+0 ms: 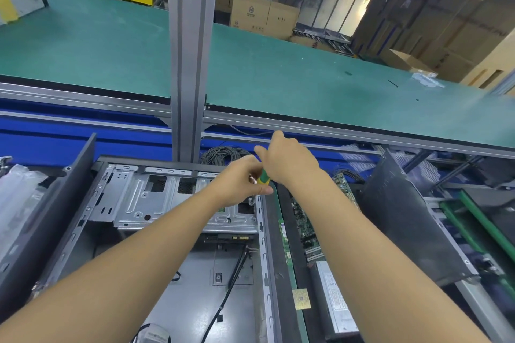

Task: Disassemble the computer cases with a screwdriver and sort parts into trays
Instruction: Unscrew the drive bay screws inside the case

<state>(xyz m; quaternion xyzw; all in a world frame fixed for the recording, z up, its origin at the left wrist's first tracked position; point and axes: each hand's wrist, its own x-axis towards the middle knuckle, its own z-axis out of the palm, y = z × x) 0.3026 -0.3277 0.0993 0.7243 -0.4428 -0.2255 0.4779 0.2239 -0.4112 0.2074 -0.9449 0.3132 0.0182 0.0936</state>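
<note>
We wear very little here. Our left forearm fills the lower left of the frame and our right forearm the lower right, both bare right to the picture's edges. Near the centre, the left hand and right hand are bare too. One left finger carries a thin, pale, glinting band (a ring, as far as we can tell).

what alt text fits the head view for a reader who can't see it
Two bare hands hold a green-and-yellow screwdriver on the drive cage of an open computer case: the left hand grips its handle, the right hand covers the top. Circuit boards lie to its right.
</note>
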